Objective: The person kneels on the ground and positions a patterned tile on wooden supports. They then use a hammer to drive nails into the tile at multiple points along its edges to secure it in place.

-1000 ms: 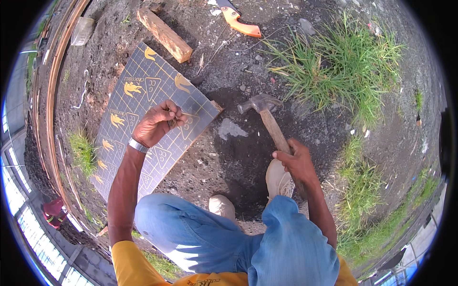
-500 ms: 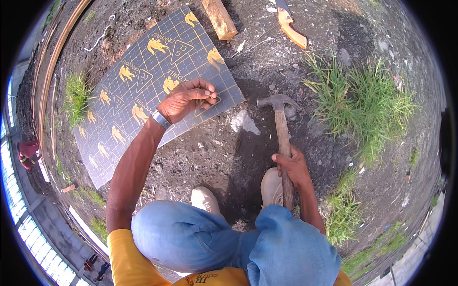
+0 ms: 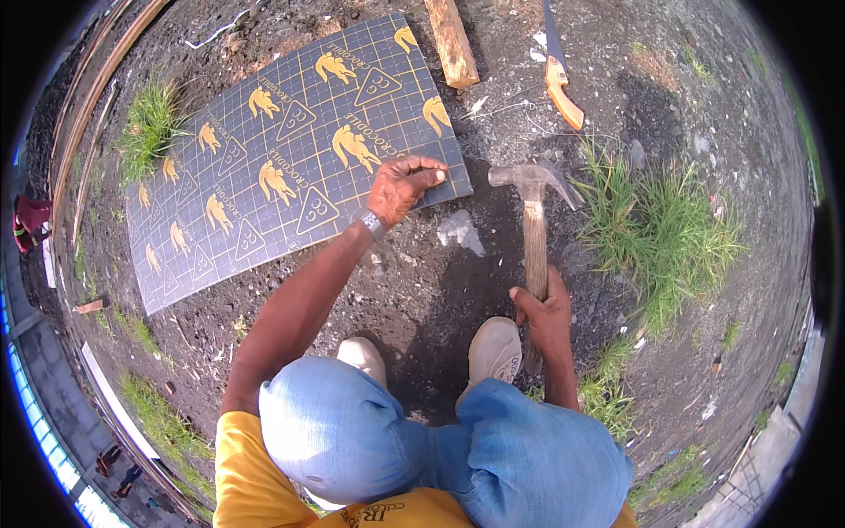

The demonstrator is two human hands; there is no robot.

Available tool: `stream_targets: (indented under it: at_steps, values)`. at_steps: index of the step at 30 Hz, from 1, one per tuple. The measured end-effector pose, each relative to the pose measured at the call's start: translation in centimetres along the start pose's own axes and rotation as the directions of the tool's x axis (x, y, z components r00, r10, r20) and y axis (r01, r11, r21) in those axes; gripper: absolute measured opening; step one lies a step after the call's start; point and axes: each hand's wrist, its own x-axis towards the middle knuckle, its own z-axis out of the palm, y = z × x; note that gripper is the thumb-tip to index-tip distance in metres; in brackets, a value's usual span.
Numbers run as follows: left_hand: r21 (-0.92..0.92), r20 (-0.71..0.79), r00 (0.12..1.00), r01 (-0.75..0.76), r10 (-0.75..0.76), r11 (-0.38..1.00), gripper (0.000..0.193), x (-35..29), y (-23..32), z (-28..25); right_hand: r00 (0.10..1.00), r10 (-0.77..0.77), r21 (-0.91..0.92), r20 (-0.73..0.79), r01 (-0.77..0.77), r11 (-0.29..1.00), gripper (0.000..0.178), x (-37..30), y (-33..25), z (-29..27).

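My right hand (image 3: 547, 308) is wrapped round the wooden handle of a claw hammer (image 3: 533, 224). The hammer's steel head points away from me, above the dirt to the right of the panel's corner. Over the near right corner of a dark grey panel (image 3: 308, 132), printed with a yellow grid and animal figures, is my left hand (image 3: 403, 187). Its thumb and fingers are pinched together; whatever they hold is too small to make out. Whether the fingertips touch the panel cannot be told. The panel lies flat on the ground.
A wooden block (image 3: 452, 44) lies beyond the panel, and a handsaw (image 3: 561, 84) with an orange handle to its right. Grass tufts (image 3: 656, 233) grow at the right and left. Long boards (image 3: 101, 66) run along the far left. My shoes (image 3: 495, 352) stand close to the hammer.
My left hand has moved right toward the panel's corner, its fingers curled tighter. The hammer has shifted slightly right, still in my right hand. The view has also shifted.
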Motion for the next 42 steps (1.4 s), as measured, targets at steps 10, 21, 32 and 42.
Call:
stream_targets:
  at_steps: [10, 21, 32, 42]
  values:
    - [0.133, -0.017, 0.978, -0.205, 0.209, 0.97, 0.02, 0.7, -3.1, 0.8, 0.996, -0.084, -0.003, -0.031, 0.084, 0.996, 0.027, 1.0, -0.5, 0.2]
    - [-0.235, -0.161, 0.987, -0.065, 0.027, 0.97, 0.015, 0.3, -1.6, -0.8, 0.989, -0.13, 0.047, 0.065, 0.127, 0.991, 0.031, 1.7, -3.7, 1.2]
    - [-0.311, -0.004, 0.994, 0.106, -0.113, 0.944, 0.019, -0.9, 0.8, -0.8, 0.997, -0.075, 0.021, 0.001, 0.075, 0.997, 0.034, 3.7, -0.1, -0.3]
    - [-0.146, -0.059, 0.978, 0.189, -0.2, 0.971, 0.03, -0.4, 1.3, 0.7, 0.998, -0.067, 0.023, -0.021, 0.067, 0.997, 0.035, 4.5, 0.3, -1.7]
